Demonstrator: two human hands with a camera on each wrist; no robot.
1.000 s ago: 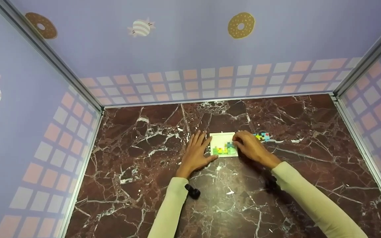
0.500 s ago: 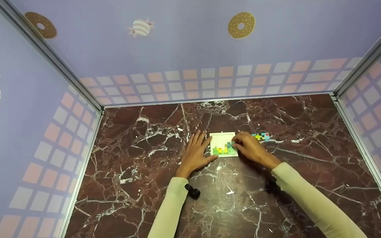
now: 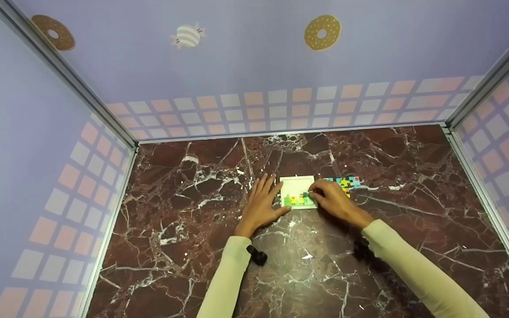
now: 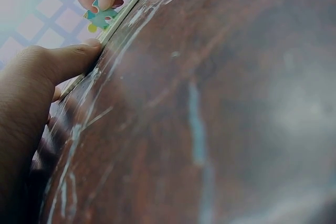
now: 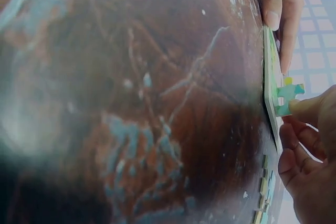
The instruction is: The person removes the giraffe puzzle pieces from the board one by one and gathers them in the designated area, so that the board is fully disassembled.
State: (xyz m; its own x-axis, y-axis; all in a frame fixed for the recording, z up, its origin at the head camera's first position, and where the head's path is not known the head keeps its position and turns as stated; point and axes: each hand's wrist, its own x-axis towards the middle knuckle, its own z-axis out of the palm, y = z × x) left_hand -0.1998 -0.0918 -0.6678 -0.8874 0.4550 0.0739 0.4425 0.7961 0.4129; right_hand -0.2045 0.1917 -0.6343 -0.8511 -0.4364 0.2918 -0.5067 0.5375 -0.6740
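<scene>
A small white puzzle tray (image 3: 295, 184) lies on the marbled table, with green and yellow jigsaw pieces (image 3: 296, 201) along its near side. My left hand (image 3: 261, 204) rests at the tray's left edge, fingers spread and thumb at the near corner. At the right side, my right hand (image 3: 336, 199) pinches a teal jigsaw piece (image 4: 100, 17) between thumb and fingers. The right wrist view has this jigsaw piece (image 5: 290, 97) standing tilted over the tray, with a yellow knob on one side. In the head view the fingertips partly hide it.
Several loose jigsaw pieces (image 3: 348, 182), blue and yellow, lie right of the tray, partly behind the right hand. Patterned panels (image 3: 254, 66) enclose the table at the back and both sides. A small black device (image 3: 258, 256) is strapped to the left wrist.
My right hand has moved slightly toward the near side, and the pinched jigsaw piece now looks tilted. More loose pieces show behind that hand. The left hand has stayed in place.
</scene>
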